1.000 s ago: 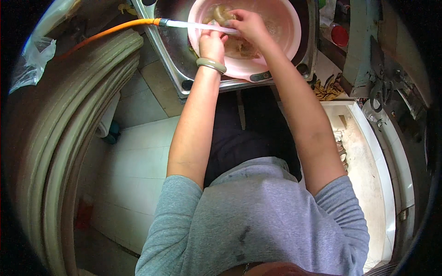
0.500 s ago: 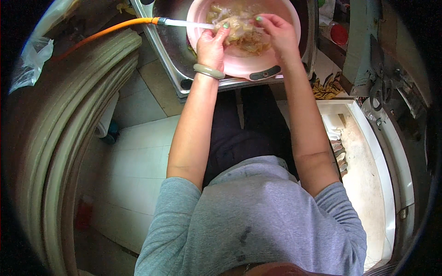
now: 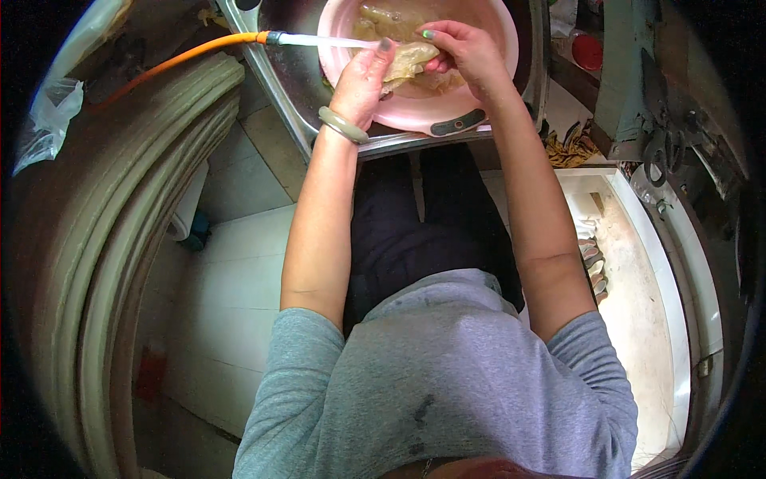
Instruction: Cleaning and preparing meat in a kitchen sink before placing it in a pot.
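Observation:
Over the pink basin (image 3: pixel 496 96) my left hand (image 3: pixel 361 80) is closed on a pale yellow, wrinkled piece of leafy greens (image 3: pixel 409 60), its thumb on top. My right hand (image 3: pixel 472 54) pinches the far right end of the same piece, the fingertips partly hidden behind it. Water (image 3: pixel 319 39) streams from an orange hose (image 3: pixel 203 49) with a metal-banded end and runs onto my left thumb and the greens. More pale pieces (image 3: pixel 387 16) lie in cloudy, brownish water in the basin. A pale green bangle (image 3: pixel 343 125) circles my left wrist.
The basin stands in a metal sink (image 3: pixel 299 96) with a raised rim. Curved, beige stacked panels (image 3: pixel 120 199) rise at the left. On the right are black-handled scissors (image 3: pixel 661 152), a red round lid (image 3: pixel 587 52) and an open white drawer-like compartment (image 3: pixel 638 303).
Both hands have lifted a piece of greens out of the basin water and stretched it between them. My left hand has shifted slightly left and nearer to me.

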